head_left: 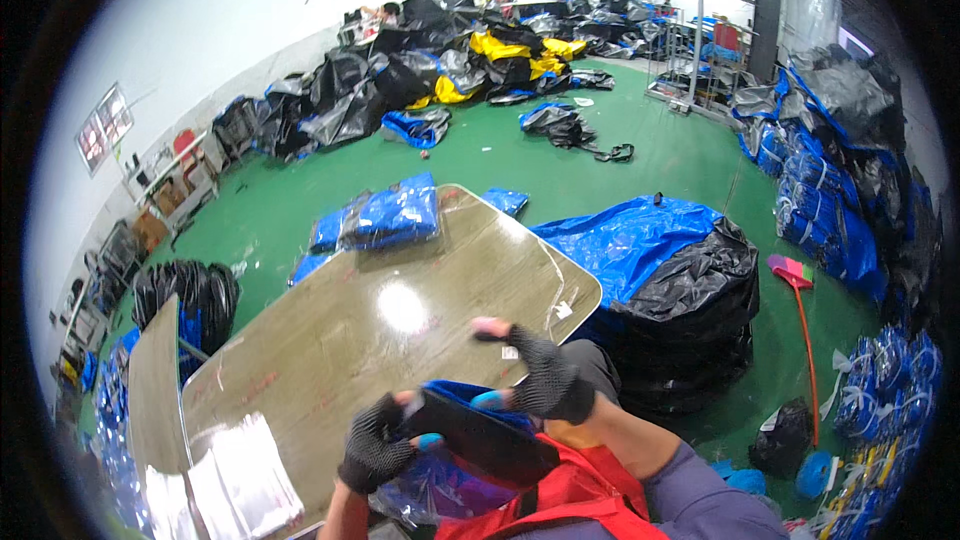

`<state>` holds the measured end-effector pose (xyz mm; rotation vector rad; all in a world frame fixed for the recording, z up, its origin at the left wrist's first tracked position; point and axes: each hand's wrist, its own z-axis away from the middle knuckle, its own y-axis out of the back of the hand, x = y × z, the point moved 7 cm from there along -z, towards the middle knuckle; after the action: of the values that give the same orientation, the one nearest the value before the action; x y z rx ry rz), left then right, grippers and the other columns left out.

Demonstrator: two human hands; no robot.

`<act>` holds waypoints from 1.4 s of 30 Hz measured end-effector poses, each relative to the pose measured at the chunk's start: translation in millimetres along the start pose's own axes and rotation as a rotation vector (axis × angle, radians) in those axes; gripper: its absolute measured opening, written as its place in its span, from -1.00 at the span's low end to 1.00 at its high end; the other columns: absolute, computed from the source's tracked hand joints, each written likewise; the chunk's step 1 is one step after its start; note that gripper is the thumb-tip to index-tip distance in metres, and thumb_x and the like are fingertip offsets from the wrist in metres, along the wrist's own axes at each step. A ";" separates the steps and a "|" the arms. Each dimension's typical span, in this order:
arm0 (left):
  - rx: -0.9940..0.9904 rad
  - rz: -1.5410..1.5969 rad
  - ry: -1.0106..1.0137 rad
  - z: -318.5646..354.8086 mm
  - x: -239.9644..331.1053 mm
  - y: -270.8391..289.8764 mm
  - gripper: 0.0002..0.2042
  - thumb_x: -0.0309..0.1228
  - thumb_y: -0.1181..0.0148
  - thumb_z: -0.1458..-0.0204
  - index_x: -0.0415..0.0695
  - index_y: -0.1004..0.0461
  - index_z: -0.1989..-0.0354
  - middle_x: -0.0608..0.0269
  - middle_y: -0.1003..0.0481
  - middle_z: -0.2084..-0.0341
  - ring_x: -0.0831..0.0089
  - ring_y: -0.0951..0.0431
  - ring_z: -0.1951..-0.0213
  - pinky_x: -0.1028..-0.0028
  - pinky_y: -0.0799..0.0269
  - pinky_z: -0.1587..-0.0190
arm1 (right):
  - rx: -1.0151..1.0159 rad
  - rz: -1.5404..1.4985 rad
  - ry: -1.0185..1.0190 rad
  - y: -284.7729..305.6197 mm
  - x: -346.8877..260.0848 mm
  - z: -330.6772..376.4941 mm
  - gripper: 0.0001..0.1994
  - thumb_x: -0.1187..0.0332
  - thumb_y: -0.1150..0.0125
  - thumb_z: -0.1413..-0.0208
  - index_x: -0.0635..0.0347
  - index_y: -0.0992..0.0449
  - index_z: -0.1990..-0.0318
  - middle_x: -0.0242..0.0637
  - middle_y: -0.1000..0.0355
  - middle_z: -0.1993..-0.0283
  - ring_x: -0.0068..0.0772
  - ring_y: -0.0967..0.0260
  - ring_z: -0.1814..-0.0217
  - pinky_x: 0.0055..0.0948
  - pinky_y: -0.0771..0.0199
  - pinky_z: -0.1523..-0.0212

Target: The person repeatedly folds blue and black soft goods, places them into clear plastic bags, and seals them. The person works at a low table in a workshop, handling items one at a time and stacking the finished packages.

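Both my hands wear dark fingerless gloves, and a fingertip on each has a blue covering. My left hand (pixel 375 445) grips the left end of a folded black-and-blue plastic sheet (pixel 480 440), pinched between thumb and fingers. This bundle lies over my lap at the table's near edge. My right hand (pixel 548 376) is over the sheet's right side, fingers and thumb spread apart, the thumb close to its blue edge. Whether that thumb touches it I cannot tell. Clear plastic wrap (pixel 430 490) with blue showing through lies below the sheet.
The brown table (pixel 330 330) holds blue wrapped packages (pixel 390 213) at its far edge and white plastic bags (pixel 245 480) at near left. Right of it stands a blue-and-black tarp stack (pixel 685 310). A broom (pixel 803 340) and tied bundles (pixel 880 390) are further right.
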<state>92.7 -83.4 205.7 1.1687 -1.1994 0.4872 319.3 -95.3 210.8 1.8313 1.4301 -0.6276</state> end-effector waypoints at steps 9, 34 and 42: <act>0.774 0.017 -0.270 39.1 25.1 -12.4 -0.16 0.30 -0.15 0.11 -0.26 -0.28 -0.10 0.00 -0.36 -0.01 0.19 -0.43 -0.01 0.24 -0.34 -0.06 | 0.126 -0.926 -0.627 8.4 6.4 10.5 -0.66 0.14 -0.12 -0.20 0.25 -0.52 0.08 -0.30 -0.52 0.22 -0.56 -0.46 0.25 -0.53 -0.45 0.21; 1.082 0.129 -0.377 22.8 0.7 30.6 -0.63 -0.14 -0.07 -0.17 -0.29 -0.48 0.31 0.22 -0.49 0.41 0.46 -0.46 0.35 0.48 -0.39 0.24 | 0.024 0.060 0.284 -16.3 -33.2 -56.0 -0.71 0.46 -0.13 -0.04 0.12 -0.52 0.03 -0.10 -0.51 0.08 -0.07 -0.49 0.08 -0.27 -0.46 0.05; 1.128 -0.127 -0.602 -0.2 50.0 53.1 -0.74 -0.32 -0.07 -0.12 -0.29 -0.50 0.20 0.09 -0.52 0.20 0.35 -0.50 0.17 0.37 -0.38 0.05 | 0.026 0.049 0.246 -2.0 -27.9 -103.9 -0.79 0.38 -0.01 -0.22 0.18 -0.53 0.09 -0.11 -0.52 0.10 -0.11 -0.49 0.07 -0.30 -0.43 0.02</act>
<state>67.2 -76.2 273.6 2.4700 -1.3500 0.7820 304.4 -31.1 295.8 2.0127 1.5344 -0.4078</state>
